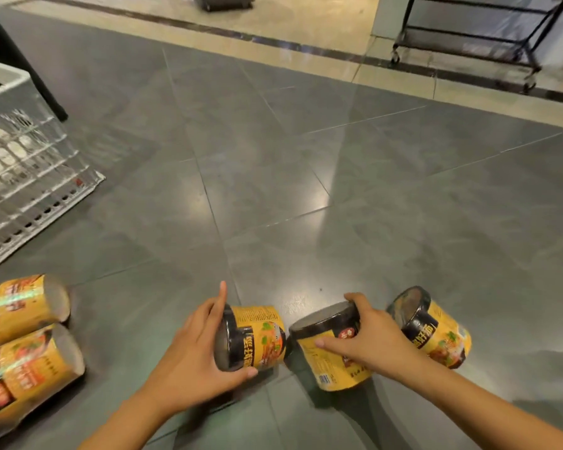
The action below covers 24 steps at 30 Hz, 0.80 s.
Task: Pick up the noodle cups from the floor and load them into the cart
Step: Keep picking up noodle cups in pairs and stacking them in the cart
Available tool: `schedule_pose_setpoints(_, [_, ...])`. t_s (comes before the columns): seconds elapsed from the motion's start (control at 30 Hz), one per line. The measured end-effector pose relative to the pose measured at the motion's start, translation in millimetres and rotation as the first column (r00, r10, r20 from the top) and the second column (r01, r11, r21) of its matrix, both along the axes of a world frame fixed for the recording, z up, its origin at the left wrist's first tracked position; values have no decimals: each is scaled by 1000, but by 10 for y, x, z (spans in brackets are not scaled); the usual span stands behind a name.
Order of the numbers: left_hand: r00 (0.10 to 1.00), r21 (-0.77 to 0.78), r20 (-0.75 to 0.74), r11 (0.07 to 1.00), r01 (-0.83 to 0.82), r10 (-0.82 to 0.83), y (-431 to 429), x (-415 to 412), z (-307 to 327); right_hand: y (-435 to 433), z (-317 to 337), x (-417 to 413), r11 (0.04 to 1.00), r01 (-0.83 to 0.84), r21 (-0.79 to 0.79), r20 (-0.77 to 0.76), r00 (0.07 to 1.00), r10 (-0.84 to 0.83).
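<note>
Several yellow-and-black noodle cups lie on their sides on the grey tiled floor. My left hand (192, 355) grips one noodle cup (257, 336) by its black lid end, thumb under it and forefinger stretched along the top. My right hand (371, 339) holds a second noodle cup (325, 355) from above, fingers over its black lid rim. A third noodle cup (436, 329) lies just right of my right hand. Two more, a noodle cup (20, 306) and below it another noodle cup (30, 368), lie at the left edge.
A white slatted plastic crate (23, 177) stands on the floor at the left. A black wheeled rack (468, 37) is at the far right on the beige floor. A dark basket (223, 3) sits at the top edge. A dark post (23, 56) rises behind the crate.
</note>
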<state>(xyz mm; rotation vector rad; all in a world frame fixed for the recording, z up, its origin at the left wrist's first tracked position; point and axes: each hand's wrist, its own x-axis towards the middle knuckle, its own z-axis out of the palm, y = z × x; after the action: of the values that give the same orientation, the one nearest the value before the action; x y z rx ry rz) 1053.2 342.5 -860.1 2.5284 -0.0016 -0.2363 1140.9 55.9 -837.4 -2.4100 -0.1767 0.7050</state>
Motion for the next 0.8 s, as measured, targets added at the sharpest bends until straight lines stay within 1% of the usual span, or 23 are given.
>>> schedule_pose_setpoints(0.07, [993,124,113,992,12,-26,25,119,67,-28,-9,-10,992,59,108,64,996,-66])
schedule_pose_setpoints(0.1, [991,176,132,984,6,-29,29,176,104,-34,-13,-12,983,85,165,87,991,-100])
schedule_pose_setpoints(0.2, [994,302,108,953,-23,-10,12,271,165,-29,-41,-61,954,128,273,112,980,-163])
schedule_pose_setpoints(0.3, [997,333,79,943,-14,-13,-32,301,140,-32,-118,-149,938,165,304,100,974,-204])
schedule_pose_setpoints(0.37, [997,329,77,944,0,-27,-83,316,125,-54,-141,-220,950,155,272,86,979,-185])
schedule_pose_setpoints(0.5, [994,352,66,934,56,-84,-194,303,60,-110,-179,-386,987,87,135,53,994,-95])
schedule_pose_setpoints(0.63, [992,351,50,932,90,-115,-288,285,-34,-137,-175,-424,998,37,45,63,997,-40])
schedule_pose_setpoints(0.7, [996,356,41,932,63,-83,-343,298,-40,-134,-152,-373,1000,7,10,85,996,-8])
schedule_pose_setpoints(0.8, [1000,385,13,922,-29,26,-422,315,9,-124,-121,-285,999,-43,-32,107,993,46])
